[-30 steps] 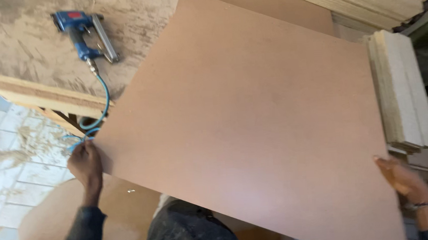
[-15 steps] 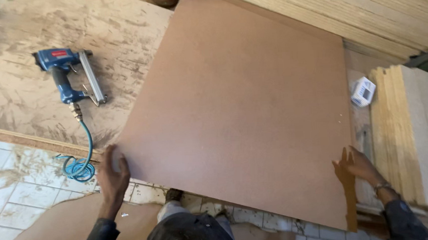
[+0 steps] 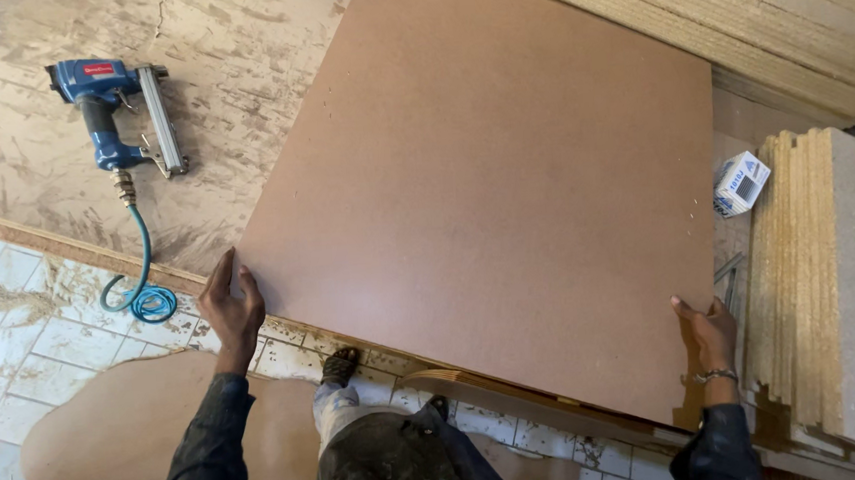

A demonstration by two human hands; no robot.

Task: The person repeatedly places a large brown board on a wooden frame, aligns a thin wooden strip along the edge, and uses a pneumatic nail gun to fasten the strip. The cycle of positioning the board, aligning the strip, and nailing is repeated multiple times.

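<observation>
A large brown fibreboard sheet (image 3: 503, 175) lies flat across the workbench (image 3: 30, 147), its near edge hanging over the bench's front. My left hand (image 3: 231, 309) grips the sheet's near left corner, fingers spread along the edge. My right hand (image 3: 707, 329) holds the near right corner, with a bracelet on the wrist. A blue pneumatic nail gun (image 3: 118, 111) lies on the bench to the left of the sheet, its teal coiled hose (image 3: 139, 280) dropping over the bench edge.
A stack of pale chipboard strips (image 3: 832, 282) stands on edge at the right, with a small white box (image 3: 742, 183) beside it. Long boards (image 3: 732, 8) lie along the back. A curved brown offcut (image 3: 130, 431) rests on the tiled floor (image 3: 0, 300).
The sheet has come down from a raised tilt to lie flat on the bench, sliding further from the nail gun. Both hands stayed on its near corners.
</observation>
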